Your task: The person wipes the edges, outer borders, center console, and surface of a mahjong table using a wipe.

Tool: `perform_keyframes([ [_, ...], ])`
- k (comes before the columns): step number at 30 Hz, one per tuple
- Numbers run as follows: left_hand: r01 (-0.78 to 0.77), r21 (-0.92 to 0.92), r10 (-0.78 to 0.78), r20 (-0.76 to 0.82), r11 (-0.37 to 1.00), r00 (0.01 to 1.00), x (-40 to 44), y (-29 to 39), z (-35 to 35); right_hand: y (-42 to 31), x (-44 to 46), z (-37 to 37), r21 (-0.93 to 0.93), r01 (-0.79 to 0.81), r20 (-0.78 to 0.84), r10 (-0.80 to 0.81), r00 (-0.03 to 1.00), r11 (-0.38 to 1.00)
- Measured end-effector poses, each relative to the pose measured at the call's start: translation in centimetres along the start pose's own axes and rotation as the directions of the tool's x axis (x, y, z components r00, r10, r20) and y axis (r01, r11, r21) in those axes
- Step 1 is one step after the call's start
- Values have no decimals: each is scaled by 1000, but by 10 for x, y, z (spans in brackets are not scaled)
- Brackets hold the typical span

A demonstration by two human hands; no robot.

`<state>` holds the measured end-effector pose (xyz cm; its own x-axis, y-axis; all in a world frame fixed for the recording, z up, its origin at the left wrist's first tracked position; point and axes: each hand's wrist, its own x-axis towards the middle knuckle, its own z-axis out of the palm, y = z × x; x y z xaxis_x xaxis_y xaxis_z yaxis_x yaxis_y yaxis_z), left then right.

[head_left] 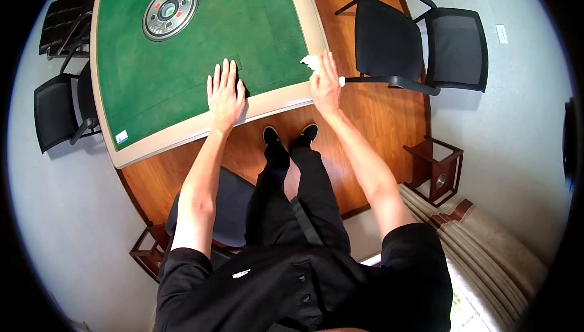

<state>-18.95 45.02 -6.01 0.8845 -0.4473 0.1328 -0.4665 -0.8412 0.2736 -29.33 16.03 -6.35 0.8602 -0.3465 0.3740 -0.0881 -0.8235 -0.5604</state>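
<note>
My left hand (pixel 225 99) lies flat on the near edge of a mahjong table (pixel 164 76), fingers stretched over the green felt and nothing in its grasp. At the table's near right corner, my right hand (pixel 326 90) presses a crumpled white tissue (pixel 311 62) against the beige rim (pixel 277 98). Bits of the tissue stick out on both sides of the fingers; the rest is hidden under them. A round control panel (pixel 171 12) with red and black markings is set into the felt, beyond both hands.
Black mesh chairs stand at the right (pixel 389 37) and left (pixel 58 110) of the table. Another dark chair (pixel 228 207) is close behind my legs. Small wooden side tables (pixel 447 174) and a beige curtain (pixel 480 241) are farther back. A small white-and-blue sticker (pixel 121 136) marks the felt's left corner.
</note>
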Motion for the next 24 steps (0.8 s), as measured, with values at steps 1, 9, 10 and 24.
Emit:
perform_keyframes([
  [1, 6, 0, -6, 3, 1000, 1000, 0, 0, 1, -11, -6, 9, 24, -8, -26, 9, 1000, 1000],
  [9, 3, -37, -3, 10, 999, 1000, -1, -6, 6, -133, -40, 74, 289, -8, 69, -12, 998, 957],
  [10, -3, -45, 3, 4, 999, 1000, 0, -6, 5, -146, -45, 77, 286, -13, 93, -15, 996, 958],
  [24, -12, -27, 13, 28, 1000, 1000, -2, -6, 1, -66, -10, 43, -8, 347, 156, -342, 927, 938],
])
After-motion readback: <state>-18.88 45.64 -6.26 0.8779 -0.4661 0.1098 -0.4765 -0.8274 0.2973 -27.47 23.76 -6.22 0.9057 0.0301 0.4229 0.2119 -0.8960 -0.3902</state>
